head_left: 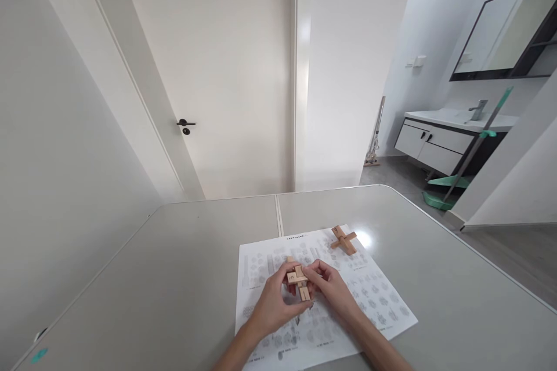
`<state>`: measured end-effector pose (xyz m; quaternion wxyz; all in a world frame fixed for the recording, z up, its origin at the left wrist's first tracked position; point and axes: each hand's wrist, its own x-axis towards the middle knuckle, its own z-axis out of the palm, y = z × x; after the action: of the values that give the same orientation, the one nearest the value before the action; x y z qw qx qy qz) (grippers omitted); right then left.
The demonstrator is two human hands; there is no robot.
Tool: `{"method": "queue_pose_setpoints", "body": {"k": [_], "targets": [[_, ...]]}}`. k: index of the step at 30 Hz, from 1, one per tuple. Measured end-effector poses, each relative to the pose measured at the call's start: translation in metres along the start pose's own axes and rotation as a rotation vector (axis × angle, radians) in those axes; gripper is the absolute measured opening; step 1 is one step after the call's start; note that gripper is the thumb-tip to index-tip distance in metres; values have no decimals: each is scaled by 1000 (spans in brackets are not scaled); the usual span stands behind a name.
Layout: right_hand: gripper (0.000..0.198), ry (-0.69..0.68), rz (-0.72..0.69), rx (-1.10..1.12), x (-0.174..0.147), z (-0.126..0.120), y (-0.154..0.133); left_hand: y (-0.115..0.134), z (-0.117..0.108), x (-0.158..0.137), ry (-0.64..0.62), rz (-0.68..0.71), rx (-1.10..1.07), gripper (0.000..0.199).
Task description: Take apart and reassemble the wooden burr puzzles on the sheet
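Note:
A small wooden interlocking puzzle (297, 278), built of light wooden bars with dark marks on them, is held between my two hands above a printed sheet (378, 278). My left hand (273, 301) grips it from the left, thumb low and fingers curled over the far side. From the right, the fingers of my right hand (327, 285) pinch its edge. Parts of the puzzle are hidden behind my fingers. On the sheet's far right corner lies a second group of crossed wooden pieces (344, 240), apart from my hands.
The sheet carries rows of small grey diagrams and lies on a grey table (174, 278) with a seam (278, 214). Beyond the table stand a white door (217, 69) and, to the right, a sink cabinet (435, 139) with a green dustpan (439, 200).

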<state>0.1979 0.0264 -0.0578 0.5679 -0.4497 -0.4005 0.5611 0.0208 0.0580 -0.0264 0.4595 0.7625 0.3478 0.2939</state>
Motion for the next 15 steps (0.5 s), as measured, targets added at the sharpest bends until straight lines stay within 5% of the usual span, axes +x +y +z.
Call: {"method": "queue_pose_setpoints", "body": {"k": [7, 15], "targets": [[37, 131, -183, -303, 1, 1, 8, -22, -4, 10, 325, -121, -146, 57], [33, 10, -477, -820, -4, 5, 22, -33, -8, 17, 472, -182, -258, 64]]}}
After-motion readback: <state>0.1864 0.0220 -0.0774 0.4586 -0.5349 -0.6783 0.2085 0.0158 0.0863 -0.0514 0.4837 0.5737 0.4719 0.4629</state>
